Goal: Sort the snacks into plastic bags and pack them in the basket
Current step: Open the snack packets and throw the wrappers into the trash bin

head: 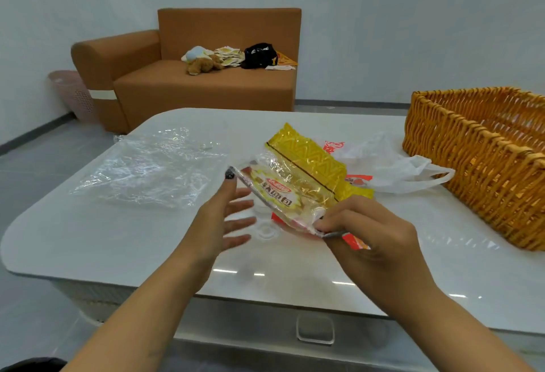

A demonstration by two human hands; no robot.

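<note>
Head view, right hand (pixel 372 239) pinching bread packet (pixel 283 194), left hand (pixel 219 218) open

Counted on the white glossy tabletop (pixel 118 242): one woven orange wicker basket (pixel 483 162), one clear plastic bag (pixel 147 168), one white handled plastic bag (pixel 392 165), one yellow snack packet (pixel 312 159), one clear-wrapped bread packet (pixel 283 194).

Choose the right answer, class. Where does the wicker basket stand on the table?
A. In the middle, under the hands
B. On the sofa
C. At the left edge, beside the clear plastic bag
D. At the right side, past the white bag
D: the basket stands at the table's right side, just beyond the white bag.
</note>
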